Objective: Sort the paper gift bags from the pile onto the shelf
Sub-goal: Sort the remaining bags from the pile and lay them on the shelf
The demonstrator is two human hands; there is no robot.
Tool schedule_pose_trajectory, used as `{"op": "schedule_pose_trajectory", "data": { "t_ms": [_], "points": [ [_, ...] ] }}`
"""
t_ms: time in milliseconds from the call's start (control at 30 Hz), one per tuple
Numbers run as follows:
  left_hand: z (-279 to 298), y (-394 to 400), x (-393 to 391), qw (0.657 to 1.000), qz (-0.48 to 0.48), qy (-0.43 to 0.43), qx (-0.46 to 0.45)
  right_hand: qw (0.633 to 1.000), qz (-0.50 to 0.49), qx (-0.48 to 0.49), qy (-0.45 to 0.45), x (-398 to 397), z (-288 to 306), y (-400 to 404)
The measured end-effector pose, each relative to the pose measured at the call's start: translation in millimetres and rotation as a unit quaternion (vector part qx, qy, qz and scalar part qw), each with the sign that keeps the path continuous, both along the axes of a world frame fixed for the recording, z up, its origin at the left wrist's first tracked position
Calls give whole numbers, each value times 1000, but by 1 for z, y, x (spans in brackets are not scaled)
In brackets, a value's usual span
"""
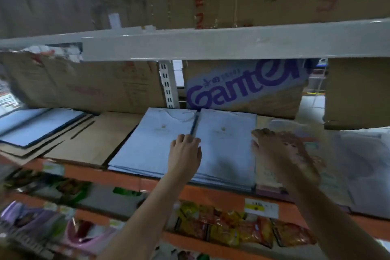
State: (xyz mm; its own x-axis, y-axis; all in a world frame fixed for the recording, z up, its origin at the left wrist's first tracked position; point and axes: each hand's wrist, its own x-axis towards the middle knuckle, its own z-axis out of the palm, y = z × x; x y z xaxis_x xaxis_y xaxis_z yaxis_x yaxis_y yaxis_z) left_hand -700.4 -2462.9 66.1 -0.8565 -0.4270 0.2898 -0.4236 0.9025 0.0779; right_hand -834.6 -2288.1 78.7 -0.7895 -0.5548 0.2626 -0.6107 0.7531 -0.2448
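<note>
Left hand [185, 150] is laid flat, and right hand [280, 154] spread, on the right gift-bag stack [225, 148], evidently squaring it on the shelf [126, 177].

Two pale blue bag stacks [152, 145] [226, 145] side by side, two hands [186, 150] [280, 152].

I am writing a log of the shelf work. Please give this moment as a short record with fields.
place: store shelf with orange front edge
task items: two stacks of pale blue gift bags lying flat, side by side
left hand: open, resting where the two stacks meet
right hand: open, at right edge of right stack
left of stacks: brown paper bags
behind: cardboard boxes
</note>
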Motion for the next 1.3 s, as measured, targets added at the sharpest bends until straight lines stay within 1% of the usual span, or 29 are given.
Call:
{"op": "schedule_pose_trajectory", "data": {
  "t_ms": [67, 100, 200, 400, 533, 700, 833, 933, 1033, 1200, 1300],
  "points": [
    [4, -39, 32, 1000, 21, -10, -8, 998, 37, -36, -44, 28, -3, -46],
    [4, -59, 49, 999, 31, -14, -7, 996, 55, -49, -51, 42, -6, -70],
    [5, -120, 102, 998, 64, -17, 0, 991, 103, -50, -75, 85, -8, -141],
    [4, -220, 194, 987, 157, -27, 6, 976, 191, -56, -87, 162, -10, -268],
    [-5, -278, 232, 978, 205, -22, 29, 964, 240, -43, -107, 196, -17, -341],
    [-18, -353, 260, 967, 253, -25, 26, 951, 288, 2, -108, 212, -14, -435],
    [-19, -419, 277, 958, 287, -19, 17, 932, 343, -32, -117, 218, -3, -518],
    [-14, -472, 287, 946, 322, -37, 9, 923, 352, -23, -156, 221, -3, -575],
    [-9, -520, 298, 934, 356, -21, 6, 917, 354, 7, -186, 220, -11, -625],
    [-6, -577, 320, 918, 394, -22, 34, 921, 308, 83, -225, 215, -28, -670],
    [-5, -617, 336, 912, 407, -18, 49, 923, 289, 96, -237, 213, -32, -689]
  ]
}}
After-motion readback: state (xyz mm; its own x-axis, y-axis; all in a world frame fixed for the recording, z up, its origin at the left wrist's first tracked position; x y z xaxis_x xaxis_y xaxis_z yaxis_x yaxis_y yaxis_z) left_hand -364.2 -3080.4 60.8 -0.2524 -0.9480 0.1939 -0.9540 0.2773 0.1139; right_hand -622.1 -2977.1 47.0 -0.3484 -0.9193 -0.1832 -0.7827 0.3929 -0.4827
